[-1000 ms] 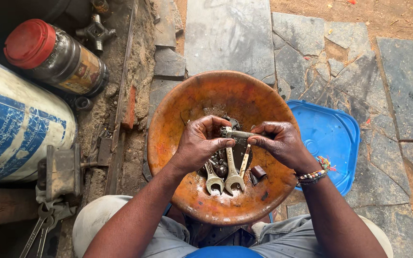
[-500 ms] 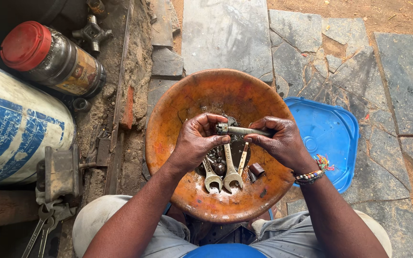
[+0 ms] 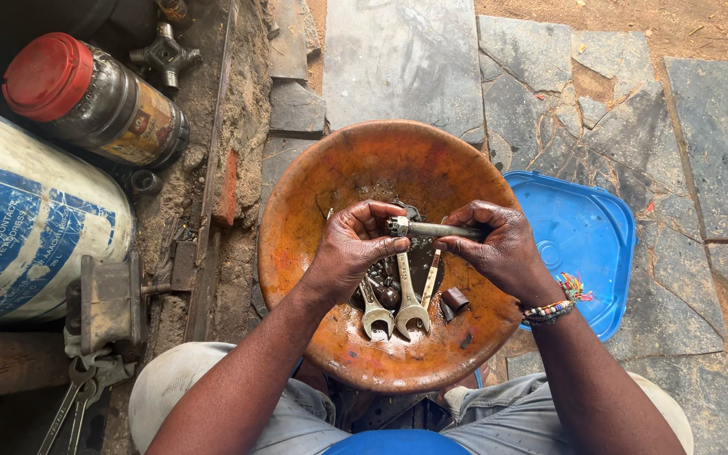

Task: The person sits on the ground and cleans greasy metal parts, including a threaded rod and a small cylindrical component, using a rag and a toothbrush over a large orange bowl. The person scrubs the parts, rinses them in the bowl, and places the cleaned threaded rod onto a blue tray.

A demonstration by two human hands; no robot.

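Head view: two bare hands hold a metal bolt over an orange basin, at the centre of the frame.
Left hand (image 3: 355, 248) is clenched on the nut end of the bolt (image 3: 431, 228), its fingertips pinching the head; right hand (image 3: 499, 244) grasps the other end of the shank, so that the bolt lies level between both grips. Beneath them, the rusty orange basin (image 3: 322, 185) holds two open-ended spanners (image 3: 410, 307) lying side by side among dark, oily small parts. A blue plastic lid (image 3: 587, 244) lies on the stone paving just right of the basin. At upper left a dark jar with a red cap (image 3: 86, 97) lies on its side, above a white-and-blue cylinder (image 3: 27, 223).
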